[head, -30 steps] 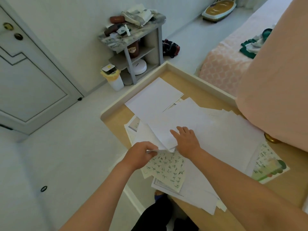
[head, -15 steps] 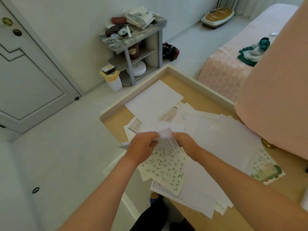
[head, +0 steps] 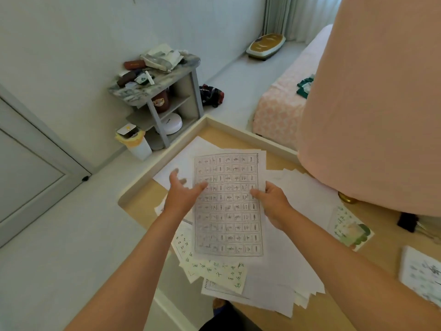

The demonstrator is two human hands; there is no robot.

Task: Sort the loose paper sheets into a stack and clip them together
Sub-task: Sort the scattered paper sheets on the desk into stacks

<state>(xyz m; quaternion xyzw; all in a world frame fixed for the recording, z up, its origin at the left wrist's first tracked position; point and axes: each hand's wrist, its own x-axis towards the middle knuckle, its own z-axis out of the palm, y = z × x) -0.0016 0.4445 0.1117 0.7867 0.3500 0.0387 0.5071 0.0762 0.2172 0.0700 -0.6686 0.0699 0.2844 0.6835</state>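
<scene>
Desk papers [head: 281, 278] hide partly under gridded sheet [head: 228, 204] gripped by right hand [head: 274, 204].

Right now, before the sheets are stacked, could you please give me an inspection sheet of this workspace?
Surface: wooden table with raised rim, mostly covered by paper.
Job's things: gridded sheet held above the loose sheets; no clip recognised.
Clutter: illustrated card, pink lampshade, small dark object, unclear.
Hands: right hand pinches the gridded sheet's right edge; left hand open, thumb at its left edge.
Cables: nothing seen.
Surroundings: shelf unit, bin, bed, door.
</scene>
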